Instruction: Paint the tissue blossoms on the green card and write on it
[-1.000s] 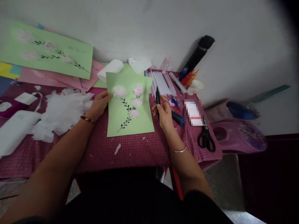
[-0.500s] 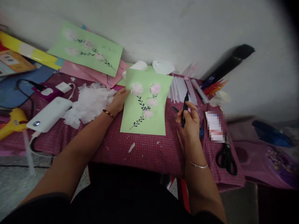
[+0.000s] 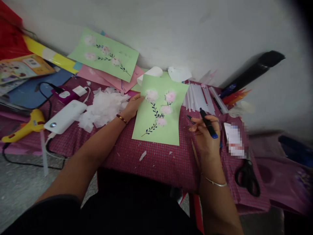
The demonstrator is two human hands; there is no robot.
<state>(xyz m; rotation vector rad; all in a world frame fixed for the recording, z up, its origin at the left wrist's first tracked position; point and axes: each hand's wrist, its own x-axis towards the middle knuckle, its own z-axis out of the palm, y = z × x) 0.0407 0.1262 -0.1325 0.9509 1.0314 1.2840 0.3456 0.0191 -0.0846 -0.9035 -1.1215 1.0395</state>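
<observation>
Above a red checked tablecloth (image 3: 156, 163), a person's left hand (image 3: 134, 107) is holding the edge of a green sheet (image 3: 168, 135) bearing pink flowers (image 3: 170, 96) and dark leafy stems (image 3: 151, 130), the right hand (image 3: 207, 140) is gripping a dark marker (image 3: 207, 121), and white scraps (image 3: 104, 106) are lying heaped nearby.

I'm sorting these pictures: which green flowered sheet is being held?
The nearer flowered sheet, whose left edge is in the left hand. The farther flowered sheet overlaps pink paper near the wall, touched by neither hand.
</observation>
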